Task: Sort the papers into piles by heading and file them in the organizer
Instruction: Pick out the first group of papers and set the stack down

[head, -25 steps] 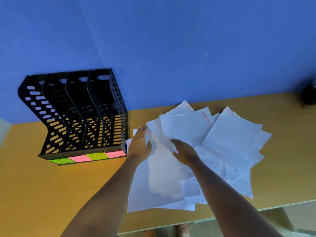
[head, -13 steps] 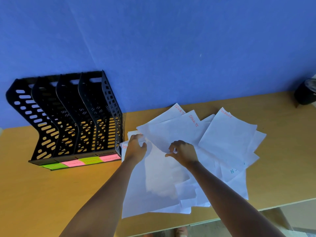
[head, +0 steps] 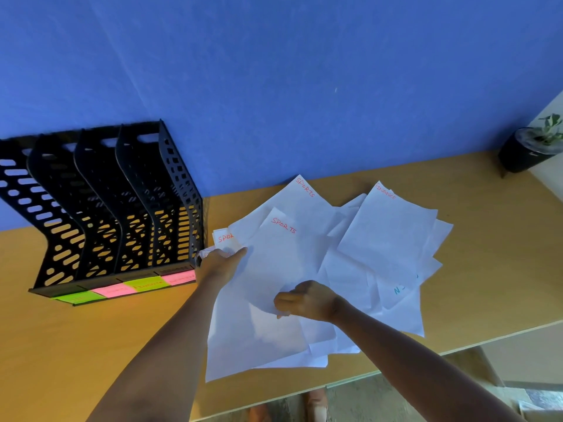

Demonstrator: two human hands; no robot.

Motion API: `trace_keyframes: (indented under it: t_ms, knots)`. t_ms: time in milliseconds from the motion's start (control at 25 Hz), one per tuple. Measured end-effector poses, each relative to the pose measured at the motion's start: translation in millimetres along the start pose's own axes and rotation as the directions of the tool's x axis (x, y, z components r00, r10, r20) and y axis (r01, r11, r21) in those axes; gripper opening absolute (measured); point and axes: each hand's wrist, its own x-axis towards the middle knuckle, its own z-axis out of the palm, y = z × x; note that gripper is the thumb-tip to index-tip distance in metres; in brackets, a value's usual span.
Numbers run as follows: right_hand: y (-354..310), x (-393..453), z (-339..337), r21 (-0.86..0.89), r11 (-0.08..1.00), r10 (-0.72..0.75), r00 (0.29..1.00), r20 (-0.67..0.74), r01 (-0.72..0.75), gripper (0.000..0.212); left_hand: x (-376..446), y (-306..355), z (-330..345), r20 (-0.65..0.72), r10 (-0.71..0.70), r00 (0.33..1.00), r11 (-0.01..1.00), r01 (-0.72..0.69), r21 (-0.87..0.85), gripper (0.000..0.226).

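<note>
Against the frame half a second back, I note that a sheet headed SPORTS (head: 275,260) now lies on top of the spread, lifted at its near edge between the two hands; earlier its heading was partly covered. The right hand has shifted nearer and its fingers have curled tighter.

Left to right:

The black organizer (head: 100,208) stands at the far left of the wooden desk (head: 76,345), against the blue wall (head: 274,71). It has four slots, all without paper as far as I can see. Green and pink labels (head: 128,289) line its near edge; I cannot read their writing.

The left hand (head: 217,264) sits just right of the organizer's near corner. Its fingers curl round the left edge of the SPORTS sheet, thumb on top, and small crumpled paper shows under the knuckles. Beside it, a corner marked "SPOR" (head: 224,237) peeks out.

The right hand (head: 306,301) pinches the near edge of the same sheet, fingers bent, thumb toward the left.

The loose papers (head: 350,269) fan across the desk centre, overlapping. A second SPORTS sheet (head: 301,196) lies farther back, a FINANCE sheet (head: 390,229) to the right, and a blue-lettered sheet (head: 402,287) is mostly covered.

A potted plant (head: 530,147) stands at the far right.
</note>
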Motion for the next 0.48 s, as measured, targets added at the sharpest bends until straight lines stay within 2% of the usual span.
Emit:
trace_keyframes:
  t_ms: [80, 160, 240, 320, 360, 400, 440, 480]
  knots:
    - [-0.2, -2.0, -0.8, -0.008, 0.992, -0.125, 0.991, 0.049, 0.126, 0.015, -2.8, 0.2, -4.9, 0.036, -0.061, 0.998, 0.993, 0.064, -0.1, 0.07]
    - [1.5, -6.1, -2.0, -0.035, 0.975, -0.212, 0.969, 0.124, 0.218, 0.027, -5.3, -2.6, -8.7, 0.032, -0.088, 0.996, 0.978, 0.093, -0.187, 0.073]
    - [7.2, -11.8, -4.9, -0.017, 0.966, -0.247, 0.945, 0.213, 0.257, 0.029, -7.4, -3.7, -12.7, 0.092, -0.122, 0.988, 0.957, 0.142, -0.255, 0.072]
    - [14.8, -17.1, -8.6, 0.012, 0.972, -0.227, 0.926, 0.301, 0.235, 0.026, -9.5, -4.8, -17.0, 0.206, -0.14, 0.969, 0.95, 0.19, -0.248, 0.063]
    - [20.6, -19.4, -10.4, 0.026, 0.986, -0.163, 0.921, 0.353, 0.165, 0.025, -11.6, -5.6, -20.0, 0.266, -0.152, 0.952, 0.956, 0.21, -0.204, 0.058]
    - [27.2, -22.0, -12.1, 0.038, 0.999, -0.044, 0.913, 0.406, 0.031, 0.03, -14.5, -7.4, -23.2, 0.329, -0.17, 0.929, 0.96, 0.231, -0.156, 0.055]
    - [32.8, -24.9, -12.9, 0.026, 0.989, 0.12, 0.882, 0.457, -0.147, 0.036, -17.3, -12.3, -26.6, 0.396, -0.188, 0.899, 0.959, 0.255, -0.123, 0.053]
    - [37.3, -27.2, -15.4, -0.001, 0.937, 0.312, 0.836, 0.451, -0.349, 0.041, -20.2, -17.3, -28.8, 0.463, -0.198, 0.864, 0.956, 0.274, -0.104, 0.052]
